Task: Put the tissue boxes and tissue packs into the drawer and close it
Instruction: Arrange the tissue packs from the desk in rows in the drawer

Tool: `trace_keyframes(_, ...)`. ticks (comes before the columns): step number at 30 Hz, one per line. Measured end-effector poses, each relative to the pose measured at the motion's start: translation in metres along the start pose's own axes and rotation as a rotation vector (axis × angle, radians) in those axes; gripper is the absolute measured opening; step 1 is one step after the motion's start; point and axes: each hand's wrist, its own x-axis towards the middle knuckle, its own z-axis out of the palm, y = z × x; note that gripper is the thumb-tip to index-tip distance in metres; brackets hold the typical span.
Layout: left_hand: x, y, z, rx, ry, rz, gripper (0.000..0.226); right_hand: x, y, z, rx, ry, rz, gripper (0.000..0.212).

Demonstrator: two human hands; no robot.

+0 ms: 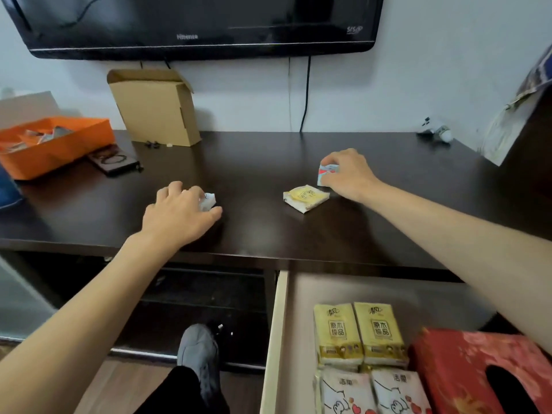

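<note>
On the dark tabletop [268,162], a white pack [209,201] is pinched by the left hand [179,213], a blue-pink pack [327,173] by the right hand [349,174], yellow pack [306,198] between; cardboard box [155,109] at 11 o'clock, open drawer [280,339] at 5 o'clock.

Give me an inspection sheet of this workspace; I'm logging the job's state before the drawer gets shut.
Surface: dark wooden tabletop, drawer below it pulled open.
Job's things: yellow tissue pack lies loose on the top; two yellow packs, two white packs and a red tissue box already lie in the drawer.
Clutter: cardboard box, orange tray, dark wallet-like item, small white gadget.
Grippers: left hand has its fingers closed on a white tissue pack; right hand grips a blue-and-pink pack.
Cables: black cable hangs down the wall.
Surroundings: wall-mounted television, grey slipper on the floor.
</note>
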Motion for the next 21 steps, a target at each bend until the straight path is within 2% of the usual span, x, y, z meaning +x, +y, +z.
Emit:
trace_keyframes(4, 0.013, 0.004, 0.011, 0.039, 0.021, 0.001, 0.052, 0.014, 0.017, 0.008, 0.004, -0.101, 0.003, 0.049)
trace_keyframes(7, 0.012, 0.010, 0.017, -0.004, 0.055, 0.058, 0.044, 0.012, 0.029, 0.009, -0.006, -0.110, -0.042, 0.047)
trace_keyframes(13, 0.003, 0.018, 0.008, -0.047, -0.027, 0.193, 0.042, -0.011, 0.039, -0.013, -0.044, -0.154, -0.071, 0.044)
trace_keyframes(18, -0.019, 0.027, 0.012, -0.086, 0.082, 0.256, 0.024, -0.047, 0.040, -0.031, -0.032, -0.152, -0.024, 0.042)
trace_keyframes(21, -0.035, 0.033, 0.016, -0.225, 0.123, 0.240, 0.018, -0.073, 0.038, -0.042, -0.068, -0.123, -0.044, 0.036)
